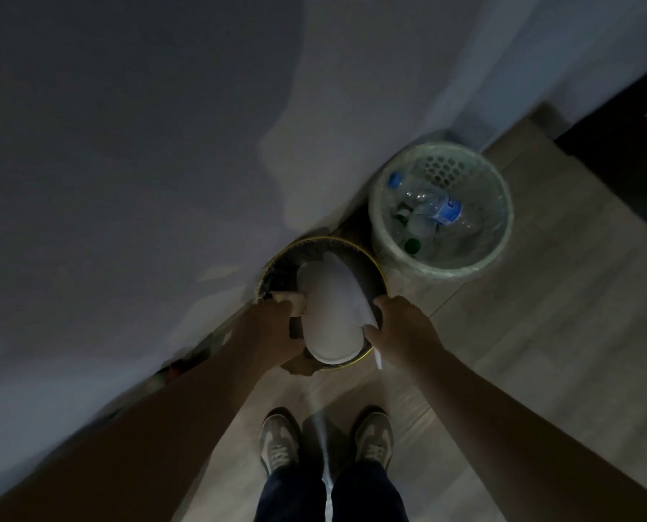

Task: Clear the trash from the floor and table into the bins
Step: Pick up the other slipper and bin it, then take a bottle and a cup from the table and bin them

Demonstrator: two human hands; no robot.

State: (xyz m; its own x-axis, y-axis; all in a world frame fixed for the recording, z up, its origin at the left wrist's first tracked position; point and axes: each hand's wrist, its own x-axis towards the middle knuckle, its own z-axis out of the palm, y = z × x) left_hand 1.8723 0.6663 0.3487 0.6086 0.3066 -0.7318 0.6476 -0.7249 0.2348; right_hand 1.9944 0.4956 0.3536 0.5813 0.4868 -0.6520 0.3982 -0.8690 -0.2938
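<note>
A white oval plate-like tray (329, 314) stands tilted in a dark bin with a gold rim (374, 265), its near end over the bin's front edge. My left hand (276, 329) grips the tray's left side and also holds crumpled white paper (288, 297). My right hand (401, 325) grips the tray's right side, with a white strip (378, 359) hanging below it. Beside it to the right stands a white basket bin (498, 205) lined with a clear bag, holding plastic bottles (438, 209).
Both bins stand against a pale wall (163, 145) that runs diagonally. My shoes (280, 442) stand on the light wood-look floor (540, 333) just behind the dark bin. A dark piece of furniture (630, 145) sits at the far right. The scene is dim.
</note>
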